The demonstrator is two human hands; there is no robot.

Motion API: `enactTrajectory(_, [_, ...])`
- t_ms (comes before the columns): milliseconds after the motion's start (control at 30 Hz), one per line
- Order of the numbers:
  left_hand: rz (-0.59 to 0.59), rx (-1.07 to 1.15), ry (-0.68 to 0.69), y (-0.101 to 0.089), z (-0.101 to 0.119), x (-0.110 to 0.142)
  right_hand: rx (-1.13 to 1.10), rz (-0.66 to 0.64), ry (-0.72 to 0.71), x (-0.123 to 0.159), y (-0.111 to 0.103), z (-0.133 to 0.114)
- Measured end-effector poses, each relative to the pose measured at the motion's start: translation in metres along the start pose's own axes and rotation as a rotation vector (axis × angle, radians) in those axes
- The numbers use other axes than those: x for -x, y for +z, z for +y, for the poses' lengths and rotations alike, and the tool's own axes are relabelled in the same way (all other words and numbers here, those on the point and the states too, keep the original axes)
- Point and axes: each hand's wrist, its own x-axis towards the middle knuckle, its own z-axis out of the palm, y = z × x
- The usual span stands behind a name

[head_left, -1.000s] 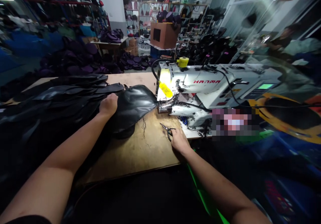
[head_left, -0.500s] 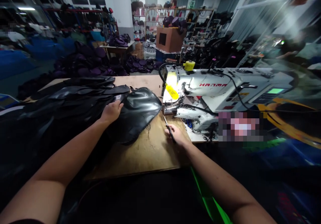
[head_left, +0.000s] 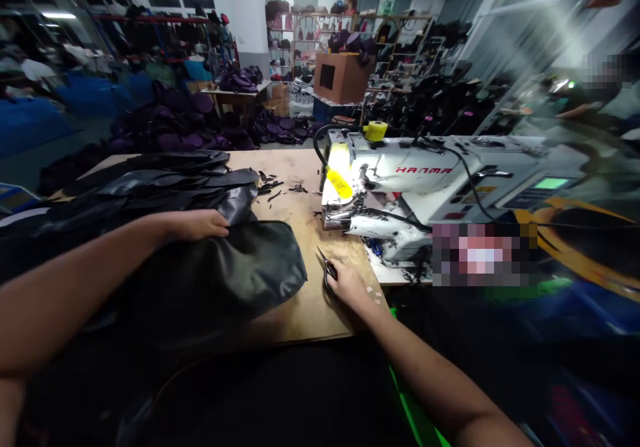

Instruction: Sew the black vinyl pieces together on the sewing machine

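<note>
1. your left hand (head_left: 207, 223) has its fingers clamped on the upper edge of a black leather-like panel (head_left: 260, 260).
2. that panel is in front of you, over the near part of the wooden tabletop (head_left: 305, 313), to the left of your scissors; its rounded right end catches the light, while its lower left side fades into the dark, so you cannot tell where it ends.
3. your right hand (head_left: 347, 283) has its fingers closed round the black handles of the scissors (head_left: 327, 267); the blades point away from you and slightly left, apart from the panel. whether they are spread is too small to tell.
4. a stack of black panels (head_left: 150, 183) covers the left side of the tabletop, beyond your left forearm.
5. black scraps (head_left: 270, 187) lie on the wood between that stack and the white sewing machine (head_left: 423, 160).
6. the machine, lettered "hanma" in red, stands beyond your right hand, with a yellow lamp (head_left: 339, 183) lit at its left end.
</note>
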Motion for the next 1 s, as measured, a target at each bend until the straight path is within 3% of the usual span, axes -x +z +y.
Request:
enactTrajectory(67, [0.043,0.007,-0.010,-0.023,0.009,-0.031,0.135,0.047,-0.108,0.022,0.010,0.021])
enactTrajectory(100, [0.118,0.008,-0.009,-0.034,0.018,-0.048,0.164,0.078,-0.156,0.029,0.014,0.028])
enactTrajectory(167, [0.407,0.066,-0.019,-0.045,0.043,-0.079,0.183,0.139,-0.224,0.039,0.021,0.037])
enactTrajectory(233, [0.676,0.224,-0.017,-0.032,0.073,-0.092,0.196,0.177,-0.263,0.045,0.025,0.041])
enactTrajectory(267, [0.723,0.324,-0.025,-0.014,0.088,-0.089,0.202,0.184,-0.277,0.047,0.026,0.043])
enactTrajectory(300, [0.637,0.392,0.001,0.010,0.099,-0.080,0.208,0.187,-0.283,0.048,0.027,0.044])
enactTrajectory(367, [0.474,0.411,0.058,0.071,0.110,-0.042,0.219,0.200,-0.264,0.049,0.029,0.048])
enactTrajectory(433, [0.339,0.410,0.088,0.137,0.099,0.015,0.234,0.221,-0.226,0.046,0.029,0.054])
enactTrajectory(500, [0.181,0.383,0.041,0.193,0.066,0.084,0.256,0.236,-0.197,0.037,0.028,0.059])
enactTrajectory(600, [0.146,0.342,-0.160,0.251,-0.002,0.205,0.298,0.214,-0.181,0.013,0.027,0.064])
enactTrajectory(700, [0.007,0.305,-0.293,0.289,-0.052,0.326,0.349,0.205,-0.162,-0.011,0.030,0.065])
enactTrajectory(800, [-0.129,0.192,-0.525,0.319,-0.070,0.415,0.392,0.223,-0.169,-0.028,0.037,0.067])
enactTrajectory(900, [-0.248,0.009,-0.828,0.341,-0.081,0.457,0.395,0.178,-0.120,-0.040,0.038,0.072])
enactTrajectory(1000, [-0.363,0.043,-0.994,0.349,-0.098,0.460,0.298,0.107,-0.111,-0.043,0.033,0.075])
